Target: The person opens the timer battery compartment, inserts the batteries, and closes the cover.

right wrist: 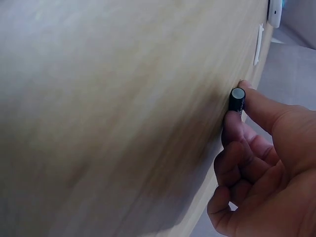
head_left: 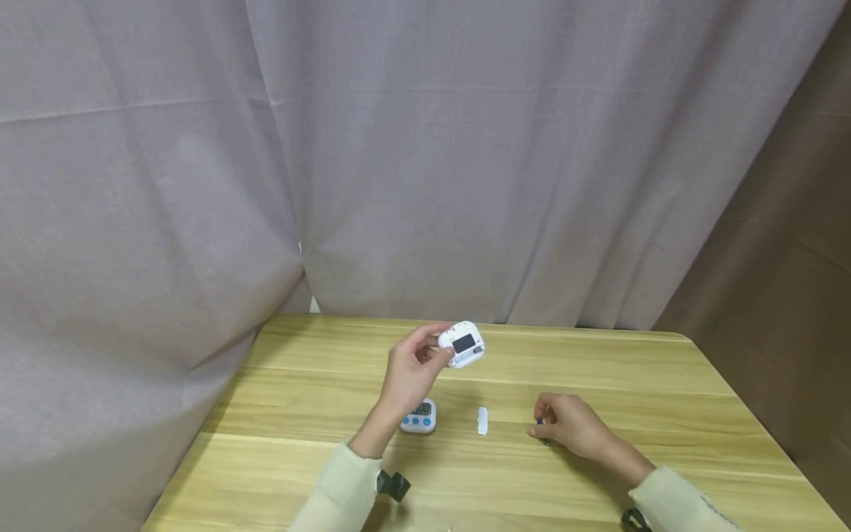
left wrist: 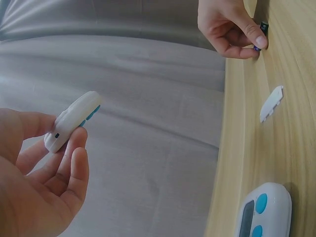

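Observation:
My left hand (head_left: 407,373) pinches a white digital timer (head_left: 462,343) above the table, thumb on its back and fingers beneath. Its back faces the head camera, showing a dark rectangle and an uncovered battery slot. Blue buttons show on the timer's other face (left wrist: 74,118) in the left wrist view. Low over the tabletop, my right hand (head_left: 577,427) holds a small dark battery (right wrist: 237,100) between thumb and forefinger. Between the hands lies a white battery cover (head_left: 482,420). Whether the battery touches the wood, I cannot tell.
A second white timer (head_left: 419,423) with blue buttons lies face up, partly behind my left wrist. The wooden table (head_left: 319,369) ends at a grey curtain (head_left: 425,162) along the back. Dark straps with devices (head_left: 394,485) sit at both wrists.

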Demonstrator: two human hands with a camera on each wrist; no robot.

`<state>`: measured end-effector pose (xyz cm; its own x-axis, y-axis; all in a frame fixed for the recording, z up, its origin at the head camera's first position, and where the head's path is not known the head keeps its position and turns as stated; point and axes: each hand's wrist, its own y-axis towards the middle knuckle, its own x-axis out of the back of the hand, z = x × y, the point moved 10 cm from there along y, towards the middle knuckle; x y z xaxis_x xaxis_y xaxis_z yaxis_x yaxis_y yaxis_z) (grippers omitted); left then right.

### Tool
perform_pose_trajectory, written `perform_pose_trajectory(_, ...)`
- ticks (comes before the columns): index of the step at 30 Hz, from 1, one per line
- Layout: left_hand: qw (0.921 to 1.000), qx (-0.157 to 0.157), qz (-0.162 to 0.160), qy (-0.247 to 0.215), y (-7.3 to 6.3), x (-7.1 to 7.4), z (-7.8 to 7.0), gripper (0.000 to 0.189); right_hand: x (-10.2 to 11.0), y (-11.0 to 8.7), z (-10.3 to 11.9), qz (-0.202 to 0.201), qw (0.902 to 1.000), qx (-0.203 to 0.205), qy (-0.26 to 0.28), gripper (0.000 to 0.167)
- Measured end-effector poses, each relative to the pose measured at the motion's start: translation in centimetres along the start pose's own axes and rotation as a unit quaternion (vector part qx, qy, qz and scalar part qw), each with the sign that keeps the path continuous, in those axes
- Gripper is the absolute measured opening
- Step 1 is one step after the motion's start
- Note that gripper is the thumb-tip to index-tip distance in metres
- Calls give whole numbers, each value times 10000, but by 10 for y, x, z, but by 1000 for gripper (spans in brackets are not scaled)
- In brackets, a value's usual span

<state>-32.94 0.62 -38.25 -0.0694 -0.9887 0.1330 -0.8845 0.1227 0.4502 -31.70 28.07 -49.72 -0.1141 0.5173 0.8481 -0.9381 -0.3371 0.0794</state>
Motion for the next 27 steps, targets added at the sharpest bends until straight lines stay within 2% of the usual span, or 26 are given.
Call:
perform_pose_trajectory(12, 10000, 80, 10, -24, -1, -1, 0, 38, -2, -3, -3, 104, 9998, -166, -6, 32)
perform_pose_trajectory(27, 10000, 51, -2, 1, 0, 1, -2, 38, 0, 0, 2, 324, 9991, -171, 211, 32)
